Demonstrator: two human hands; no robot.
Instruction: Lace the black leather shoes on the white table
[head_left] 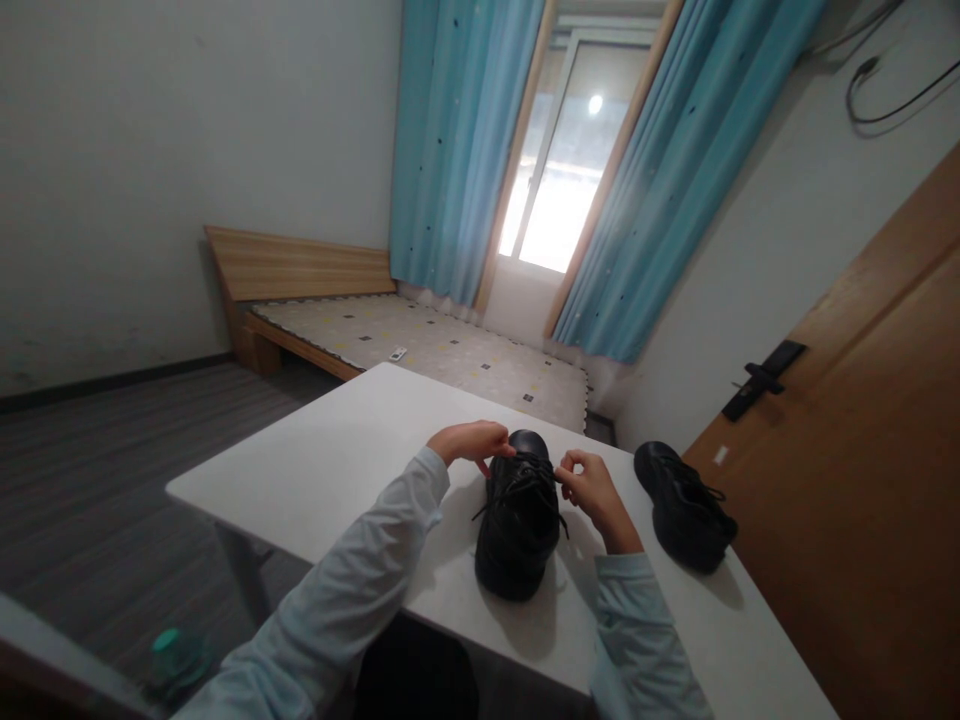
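A black lace-up shoe (517, 540) stands upright on the white table (352, 450), its toe pointing away from me and its heel toward me. My left hand (476, 442) is at the shoe's left side near the toe, fingers closed at the laces. On the other side, my right hand (589, 485) pinches at the right edge of the lacing, thumb and index finger together. Loose lace ends hang at both sides of the shoe. A second black shoe (686, 510) sits farther right on the table.
Behind the table is a bed (465, 355) with a small white object (397, 354) on it. A wooden door (862, 450) with a black handle is at the right. A green-capped container (176, 655) stands low at the left.
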